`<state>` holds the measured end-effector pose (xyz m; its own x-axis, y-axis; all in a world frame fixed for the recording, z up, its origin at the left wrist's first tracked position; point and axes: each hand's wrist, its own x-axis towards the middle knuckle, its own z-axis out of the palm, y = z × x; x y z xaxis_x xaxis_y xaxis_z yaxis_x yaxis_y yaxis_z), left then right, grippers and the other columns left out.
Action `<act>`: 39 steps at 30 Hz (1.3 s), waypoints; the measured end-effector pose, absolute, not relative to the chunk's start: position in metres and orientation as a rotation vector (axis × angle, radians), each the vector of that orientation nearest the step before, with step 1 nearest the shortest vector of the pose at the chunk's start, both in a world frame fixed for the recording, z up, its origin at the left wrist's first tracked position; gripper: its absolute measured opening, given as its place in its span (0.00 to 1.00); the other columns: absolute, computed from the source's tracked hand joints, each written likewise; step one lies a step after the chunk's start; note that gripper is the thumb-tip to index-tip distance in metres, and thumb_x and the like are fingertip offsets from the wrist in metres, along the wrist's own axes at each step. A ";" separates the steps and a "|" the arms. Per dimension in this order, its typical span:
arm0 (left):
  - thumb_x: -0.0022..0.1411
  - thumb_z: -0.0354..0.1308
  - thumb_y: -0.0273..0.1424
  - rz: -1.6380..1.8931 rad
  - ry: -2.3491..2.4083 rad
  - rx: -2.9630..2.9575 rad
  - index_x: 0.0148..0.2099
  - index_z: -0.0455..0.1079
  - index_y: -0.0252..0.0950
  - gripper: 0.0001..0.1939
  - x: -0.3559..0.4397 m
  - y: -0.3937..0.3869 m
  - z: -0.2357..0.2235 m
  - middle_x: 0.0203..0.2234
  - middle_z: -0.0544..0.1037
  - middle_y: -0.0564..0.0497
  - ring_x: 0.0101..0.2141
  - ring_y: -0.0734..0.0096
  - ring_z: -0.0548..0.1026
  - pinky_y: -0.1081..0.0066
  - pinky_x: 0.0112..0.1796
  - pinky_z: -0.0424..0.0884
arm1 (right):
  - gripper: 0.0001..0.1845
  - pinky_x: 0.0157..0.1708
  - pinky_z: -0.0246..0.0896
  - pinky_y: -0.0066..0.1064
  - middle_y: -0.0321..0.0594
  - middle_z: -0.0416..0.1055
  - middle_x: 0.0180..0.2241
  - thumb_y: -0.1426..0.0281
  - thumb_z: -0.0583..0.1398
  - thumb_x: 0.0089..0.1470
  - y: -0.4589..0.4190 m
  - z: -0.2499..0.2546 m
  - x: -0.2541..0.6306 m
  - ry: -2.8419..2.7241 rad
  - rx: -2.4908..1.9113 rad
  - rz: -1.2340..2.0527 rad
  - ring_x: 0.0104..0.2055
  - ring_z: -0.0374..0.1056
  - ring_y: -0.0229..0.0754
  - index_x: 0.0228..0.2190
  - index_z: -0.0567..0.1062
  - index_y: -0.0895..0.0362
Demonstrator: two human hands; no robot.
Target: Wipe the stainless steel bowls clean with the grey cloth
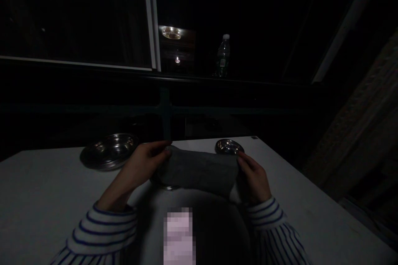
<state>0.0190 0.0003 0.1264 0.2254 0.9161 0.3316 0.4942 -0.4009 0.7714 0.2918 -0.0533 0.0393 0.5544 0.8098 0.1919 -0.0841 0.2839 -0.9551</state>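
Observation:
A dark grey cloth [202, 172] is stretched between my two hands above a white table. My left hand [147, 159] pinches its upper left corner between thumb and fingers. At the other end, my right hand [255, 176] grips the right edge, with the thumb and fingertips near the top corner. The cloth hangs slightly slack and hides part of a shiny metal dish [169, 187] behind its lower left. Beyond the right end of the cloth lies a small metal bowl [229, 145], partly covered by it. Left of my left hand sits a larger metal bowl [108, 153].
The white table [46, 190] spans the foreground. Behind it, a clear bottle with a white cap [222, 58] stands on a dark ledge by a window frame [152, 20]. A patterned curtain [357, 120] hangs at the right. The room is very dim, and a pixelated patch covers the bottom middle.

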 end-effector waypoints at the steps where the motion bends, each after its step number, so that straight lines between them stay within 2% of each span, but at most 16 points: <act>1: 0.51 0.54 0.39 1.092 1.298 2.020 0.46 0.71 0.34 0.22 0.018 0.000 0.126 0.39 0.78 0.47 0.40 0.61 0.74 0.65 0.41 0.68 | 0.27 0.39 0.61 0.36 0.43 0.73 0.37 0.61 0.64 0.39 -0.054 0.041 0.292 -0.829 -1.147 0.703 0.39 0.68 0.46 0.42 0.72 0.59; 4: 0.53 0.52 0.39 1.168 1.355 2.143 0.45 0.71 0.34 0.20 0.016 0.001 0.123 0.39 0.77 0.46 0.39 0.61 0.74 0.65 0.41 0.68 | 0.29 0.40 0.60 0.39 0.44 0.74 0.35 0.61 0.64 0.38 -0.057 0.044 0.293 -0.952 -1.281 0.598 0.38 0.68 0.47 0.44 0.71 0.60; 7: 0.54 0.51 0.41 1.205 1.374 2.186 0.39 0.72 0.35 0.17 0.014 0.001 0.124 0.35 0.77 0.47 0.37 0.62 0.73 0.65 0.40 0.67 | 0.21 0.44 0.58 0.40 0.44 0.73 0.36 0.60 0.61 0.42 -0.057 0.043 0.293 -1.076 -1.363 0.407 0.40 0.66 0.47 0.37 0.75 0.59; 12: 0.53 0.52 0.42 1.162 1.259 1.955 0.39 0.69 0.34 0.18 0.015 -0.002 0.131 0.33 0.76 0.49 0.36 0.65 0.72 0.69 0.37 0.67 | 0.14 0.43 0.59 0.38 0.43 0.71 0.33 0.60 0.59 0.46 -0.053 0.039 0.294 -1.188 -1.296 0.287 0.39 0.66 0.45 0.28 0.75 0.58; 17: 0.52 0.53 0.41 1.205 1.236 1.808 0.36 0.67 0.35 0.15 0.016 -0.003 0.131 0.26 0.73 0.54 0.31 0.69 0.71 0.73 0.31 0.66 | 0.13 0.46 0.57 0.37 0.43 0.72 0.36 0.60 0.58 0.47 -0.055 0.041 0.292 -1.217 -1.243 0.302 0.43 0.65 0.45 0.29 0.74 0.57; 24: 0.49 0.54 0.36 1.250 1.191 1.789 0.37 0.67 0.36 0.13 0.017 -0.003 0.130 0.27 0.73 0.54 0.31 0.69 0.71 0.73 0.30 0.66 | 0.14 0.37 0.62 0.35 0.41 0.74 0.31 0.60 0.59 0.45 -0.061 0.044 0.284 -1.136 -1.271 0.341 0.36 0.69 0.44 0.31 0.75 0.57; 29: 0.50 0.48 0.33 1.048 1.323 1.858 0.41 0.70 0.36 0.17 0.029 -0.014 0.136 0.28 0.76 0.52 0.28 0.66 0.72 0.72 0.26 0.65 | 0.13 0.34 0.64 0.32 0.40 0.74 0.30 0.62 0.60 0.44 -0.062 0.046 0.275 -1.065 -1.252 0.302 0.33 0.69 0.42 0.31 0.75 0.57; 31: 0.52 0.48 0.34 0.990 1.322 1.874 0.40 0.71 0.35 0.16 0.037 -0.019 0.135 0.29 0.77 0.51 0.30 0.65 0.73 0.71 0.27 0.66 | 0.12 0.33 0.64 0.32 0.40 0.74 0.30 0.62 0.60 0.44 -0.063 0.047 0.271 -1.055 -1.244 0.260 0.33 0.69 0.42 0.30 0.75 0.57; 33: 0.51 0.52 0.39 0.937 1.220 1.925 0.40 0.72 0.36 0.17 0.044 -0.022 0.131 0.33 0.77 0.50 0.33 0.64 0.74 0.69 0.32 0.68 | 0.11 0.33 0.64 0.31 0.39 0.74 0.29 0.63 0.60 0.44 -0.064 0.047 0.266 -1.059 -1.235 0.228 0.32 0.69 0.41 0.30 0.75 0.57; 36: 0.43 0.60 0.45 0.888 1.187 2.093 0.41 0.72 0.37 0.24 0.053 -0.026 0.122 0.38 0.76 0.48 0.38 0.61 0.73 0.66 0.39 0.67 | 0.10 0.31 0.64 0.29 0.39 0.74 0.29 0.64 0.60 0.44 -0.066 0.047 0.258 -1.052 -1.217 0.262 0.30 0.69 0.39 0.29 0.75 0.57; 39: 0.42 0.60 0.45 0.740 1.167 2.304 0.42 0.73 0.39 0.24 0.057 -0.028 0.113 0.39 0.76 0.47 0.40 0.59 0.72 0.66 0.40 0.65 | 0.10 0.30 0.65 0.29 0.38 0.74 0.29 0.64 0.60 0.44 -0.068 0.049 0.252 -1.012 -1.183 0.364 0.30 0.70 0.39 0.30 0.74 0.57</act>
<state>0.0574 -0.0279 0.1127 0.4978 0.8282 0.2577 0.5863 -0.5402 0.6037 0.2521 -0.0680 0.0486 0.5345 0.7095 0.4593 0.2540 0.3835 -0.8879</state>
